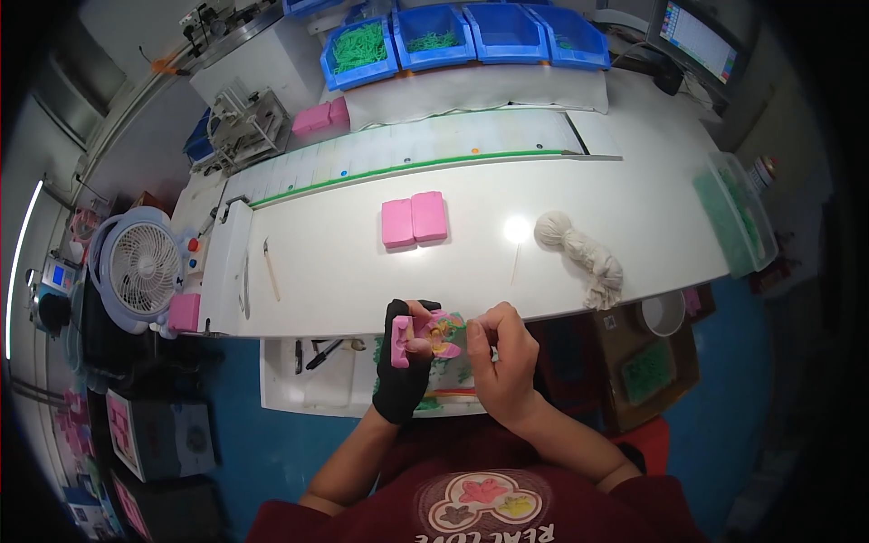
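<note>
My left hand, in a black fingerless glove, grips a small pink moulded piece just below the near edge of the white table. My right hand, bare, pinches at the right side of the same piece with its fingertips. Both hands hover over a white tray holding green scraps. On the table ahead lie two pink blocks side by side and a knotted bundle of white cord.
A thin stick tool lies at the table's left. A white desk fan stands left of the table. Blue bins with green parts line the back. A clear box of green pieces sits at right, a cardboard box below it.
</note>
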A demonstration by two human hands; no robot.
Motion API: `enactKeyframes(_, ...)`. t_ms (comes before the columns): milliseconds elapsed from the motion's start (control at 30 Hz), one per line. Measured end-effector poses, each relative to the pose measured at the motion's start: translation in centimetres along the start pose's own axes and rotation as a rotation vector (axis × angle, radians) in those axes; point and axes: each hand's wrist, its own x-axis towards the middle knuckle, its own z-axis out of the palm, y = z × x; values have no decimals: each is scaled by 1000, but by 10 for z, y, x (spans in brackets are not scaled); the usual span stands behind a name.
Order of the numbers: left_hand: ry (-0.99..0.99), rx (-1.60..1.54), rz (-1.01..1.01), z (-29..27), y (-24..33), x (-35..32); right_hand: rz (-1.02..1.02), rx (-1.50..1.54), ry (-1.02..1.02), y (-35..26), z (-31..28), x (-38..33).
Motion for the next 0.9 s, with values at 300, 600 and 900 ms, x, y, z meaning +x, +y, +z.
enactKeyframes(300,5,-306,4,-18,-17,11,406,228,194,47,-69,35)
enactKeyframes(600,-77,-381,-32,-18,-22,24,377,-499,316,105,-192,82)
enactKeyframes(900,-96,-579,-153,-13,-29,47,-178,-715,-208,66,-119,67)
